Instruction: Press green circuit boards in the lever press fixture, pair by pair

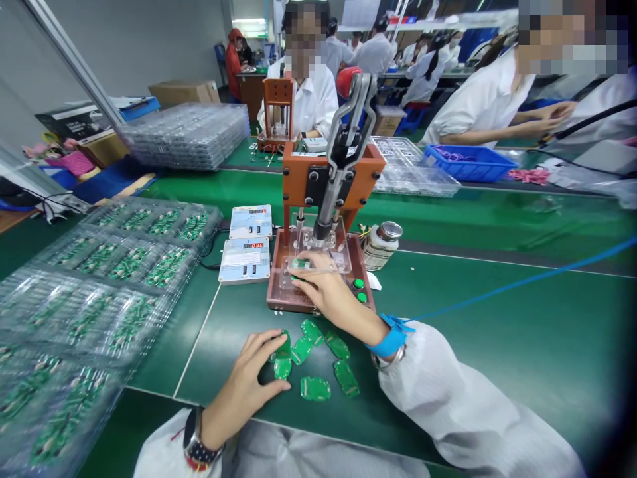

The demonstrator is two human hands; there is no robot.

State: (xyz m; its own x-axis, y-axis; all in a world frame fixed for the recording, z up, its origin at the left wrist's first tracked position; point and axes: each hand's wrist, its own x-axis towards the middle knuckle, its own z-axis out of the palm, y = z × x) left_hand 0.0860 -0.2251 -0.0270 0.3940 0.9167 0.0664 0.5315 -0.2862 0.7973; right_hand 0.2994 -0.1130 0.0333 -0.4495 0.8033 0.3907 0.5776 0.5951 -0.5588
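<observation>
Pinching small green circuit board (300, 264) in press fixture (286, 299), mid-scene: right hand (323, 289) | left hand (251, 378) spread, fingertips on loose boards (315, 388) | near green surface (497, 345), just before fixture.

The fingers (304, 273) of the right hand (326, 292) cover most of the small green board (300, 263) in the press fixture (318, 199), so how it sits cannot be told. The left hand (251, 375) hides part of the loose boards (315, 388) on the desk (497, 332); whether it grips one is unclear. The clear trays (74, 318) run off the left and bottom edges. The digits on the two meters (245, 260) and the label on the bottle (381, 244) are too small to read.
</observation>
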